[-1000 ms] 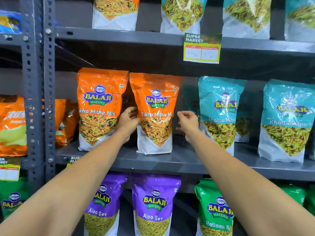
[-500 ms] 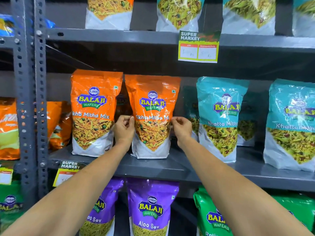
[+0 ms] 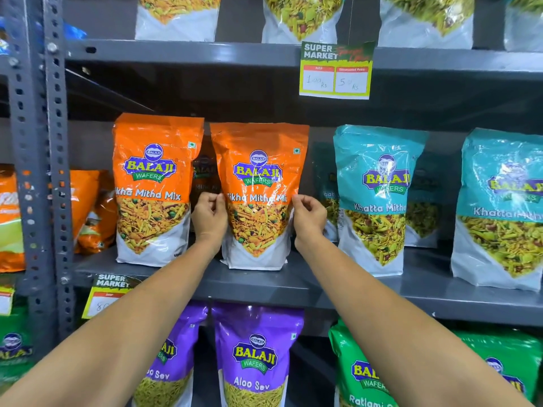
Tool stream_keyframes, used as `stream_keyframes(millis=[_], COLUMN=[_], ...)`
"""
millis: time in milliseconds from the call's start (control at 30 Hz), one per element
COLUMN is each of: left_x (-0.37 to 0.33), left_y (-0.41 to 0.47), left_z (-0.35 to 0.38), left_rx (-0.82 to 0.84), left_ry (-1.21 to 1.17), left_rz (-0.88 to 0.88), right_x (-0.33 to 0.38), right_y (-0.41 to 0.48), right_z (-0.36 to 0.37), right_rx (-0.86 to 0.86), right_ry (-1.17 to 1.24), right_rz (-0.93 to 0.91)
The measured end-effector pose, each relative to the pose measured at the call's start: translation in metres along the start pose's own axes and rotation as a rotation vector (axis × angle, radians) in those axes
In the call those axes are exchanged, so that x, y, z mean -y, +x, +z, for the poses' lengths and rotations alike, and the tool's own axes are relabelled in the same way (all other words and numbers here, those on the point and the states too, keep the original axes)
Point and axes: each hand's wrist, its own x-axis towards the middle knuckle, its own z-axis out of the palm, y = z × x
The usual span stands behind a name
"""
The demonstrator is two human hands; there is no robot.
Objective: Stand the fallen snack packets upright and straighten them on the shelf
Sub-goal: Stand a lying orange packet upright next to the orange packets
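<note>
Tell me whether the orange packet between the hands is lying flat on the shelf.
No, the orange packet stands upright on the shelf.

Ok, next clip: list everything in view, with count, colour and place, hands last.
Tikha Mitha packets: two in front, orange, middle shelf, upright; another partly hidden behind them.
Khatta Mitha packets: two in front, teal, middle shelf right; more behind.
Aloo Sev packets: two, purple, lower shelf.
Ratlami packets: at least two, green, lower shelf right.
Top-shelf packets: at least four, only bottoms visible.
Side packets: orange, count unclear, left bay beyond the upright, slumped.
Price tags: at least two, yellow-green, on shelf edges.
Shelf: grey metal.
Left hand: pinching the centre orange packet's left edge.
Right hand: pinching its right edge.
</note>
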Motion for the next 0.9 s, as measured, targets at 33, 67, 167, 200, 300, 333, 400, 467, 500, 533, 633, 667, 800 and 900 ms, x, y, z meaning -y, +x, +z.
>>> stream_keyframes(millis=[33,67,167,200,300,333,400,467,500,533,633,667,800,900], left_x=[0.000,0.001,0.001,0.000,0.006,0.012,0.021,0.023,0.023,0.021,0.016,0.016,0.014,0.012], left_y=[0.002,0.005,0.009,0.008,-0.001,-0.005,-0.013,-0.018,-0.019,-0.020,-0.022,-0.023,-0.023,-0.014], left_z=[-0.001,-0.002,-0.002,-0.003,-0.008,-0.011,-0.015,-0.016,-0.016,-0.016,-0.020,-0.022,-0.029,-0.034], left_rx=[0.000,0.004,0.049,0.075,0.142,0.154,0.170,0.169,0.168,0.169,0.212,0.236,0.304,0.394], left_ry=[0.001,0.012,0.027,0.019,0.056,0.083,0.149,0.211,0.237,0.262,0.332,0.339,0.310,0.225], left_rz=[-0.025,-0.042,-0.067,-0.081,-0.080,-0.074,-0.071,-0.055,-0.036,-0.023,-0.042,-0.067,-0.125,-0.267], right_x=[0.001,0.002,0.003,0.004,0.003,0.002,-0.002,-0.007,-0.009,-0.009,-0.012,-0.012,-0.012,-0.012], right_y=[0.001,0.003,0.006,0.005,0.007,0.005,0.001,-0.003,-0.004,-0.005,-0.005,-0.007,-0.010,-0.012], right_z=[-0.003,-0.005,-0.012,-0.014,-0.025,-0.030,-0.035,-0.035,-0.034,-0.034,-0.033,-0.033,-0.036,-0.042], right_rx=[0.000,0.006,0.088,0.137,0.272,0.314,0.360,0.333,0.309,0.290,0.277,0.281,0.252,0.228], right_ry=[0.014,-0.007,-0.036,-0.026,-0.051,-0.099,-0.159,-0.151,-0.136,-0.122,-0.103,-0.104,-0.096,-0.087], right_rz=[0.014,0.001,-0.001,0.021,0.073,0.078,0.084,0.103,0.115,0.125,0.161,0.170,0.145,0.082])
